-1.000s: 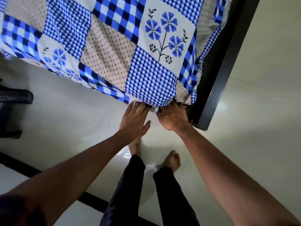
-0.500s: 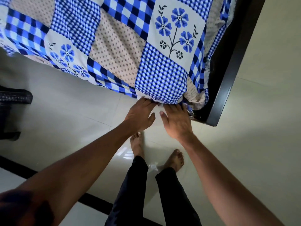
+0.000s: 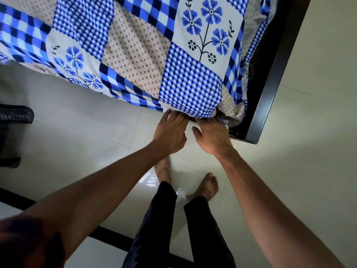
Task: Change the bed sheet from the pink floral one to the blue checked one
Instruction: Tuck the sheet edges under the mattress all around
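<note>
The blue sheet (image 3: 135, 55) lay spread across the upper frame. At centre, the left hand (image 3: 170, 133) was flat, fingertips under its edge. The right hand (image 3: 212, 137) had its fingers hidden beneath, so I could not tell its grip.

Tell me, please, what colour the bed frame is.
The frame is black, clearest in the head view.

I am pushing my right hand (image 3: 212, 136) deeper, its fingers now slipping under the blue checked sheet (image 3: 189, 82) they lay against a moment ago. Beside it, more of the dotted corner cloth (image 3: 231, 111) is bulging out.
</note>
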The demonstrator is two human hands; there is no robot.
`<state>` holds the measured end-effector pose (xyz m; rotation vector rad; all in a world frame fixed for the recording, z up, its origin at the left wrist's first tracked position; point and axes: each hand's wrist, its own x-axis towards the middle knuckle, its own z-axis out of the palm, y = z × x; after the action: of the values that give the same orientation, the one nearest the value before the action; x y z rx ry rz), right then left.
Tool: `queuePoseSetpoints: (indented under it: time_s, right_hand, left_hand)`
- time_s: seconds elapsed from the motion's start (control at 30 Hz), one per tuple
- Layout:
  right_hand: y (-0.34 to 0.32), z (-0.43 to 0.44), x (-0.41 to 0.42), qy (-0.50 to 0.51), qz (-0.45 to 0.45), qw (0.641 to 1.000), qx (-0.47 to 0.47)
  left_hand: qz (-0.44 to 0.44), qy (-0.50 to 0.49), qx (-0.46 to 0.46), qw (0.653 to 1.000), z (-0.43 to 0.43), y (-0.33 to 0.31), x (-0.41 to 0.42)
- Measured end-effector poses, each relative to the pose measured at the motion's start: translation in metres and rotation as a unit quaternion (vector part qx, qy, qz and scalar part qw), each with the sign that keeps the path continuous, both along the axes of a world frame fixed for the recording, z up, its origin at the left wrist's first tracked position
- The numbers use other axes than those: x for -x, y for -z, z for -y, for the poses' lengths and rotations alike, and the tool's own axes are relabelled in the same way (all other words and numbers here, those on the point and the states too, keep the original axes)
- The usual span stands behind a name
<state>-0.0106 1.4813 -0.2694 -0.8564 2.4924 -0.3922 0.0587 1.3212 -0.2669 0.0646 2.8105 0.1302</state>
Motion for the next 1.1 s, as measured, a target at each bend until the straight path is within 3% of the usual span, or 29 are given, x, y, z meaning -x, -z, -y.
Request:
queuePoseSetpoints:
  time_s: [0.07, 0.17, 0.33, 0.5, 0.6, 0.67, 0.83, 0.93, 1.1]
  right_hand:
    - [-0.009, -0.011, -0.013, 0.040, -0.052, 0.997, 0.049]
    - [-0.011, -0.035, -0.022, 0.092, -0.046, 0.995, 0.008]
    - [0.010, -0.018, 0.016, -0.013, 0.038, 0.997, -0.069]
    - [0.015, -0.006, 0.044, -0.085, 0.064, 0.991, -0.085]
    - [0.006, -0.012, 0.038, -0.063, 0.064, 0.994, -0.063]
    - [-0.003, -0.018, 0.024, -0.059, 0.014, 0.997, -0.037]
    - [-0.019, -0.045, -0.009, 0.088, -0.061, 0.994, 0.007]
    - [-0.006, -0.024, 0.000, 0.026, -0.015, 0.997, -0.065]
    - [0.024, 0.006, 0.036, -0.076, 0.035, 0.991, -0.105]
  left_hand:
    - [0.014, -0.037, -0.008, 0.999, -0.006, 0.000, 0.007]
    - [0.014, -0.072, -0.051, 0.996, -0.010, -0.001, 0.010]
    - [-0.047, -0.085, -0.102, 0.990, -0.007, -0.002, -0.020]
    - [0.007, 0.013, -0.049, 0.999, -0.005, 0.011, -0.032]
    - [-0.005, 0.029, -0.025, 0.999, 0.003, 0.013, -0.021]
    - [0.000, 0.021, -0.041, 0.999, 0.003, 0.014, -0.017]
    - [-0.006, -0.037, -0.061, 0.997, -0.012, 0.011, -0.011]
    - [-0.007, -0.047, -0.058, 0.997, -0.016, 0.007, -0.009]
    - [-0.082, -0.071, -0.166, 0.980, -0.003, -0.003, -0.011]
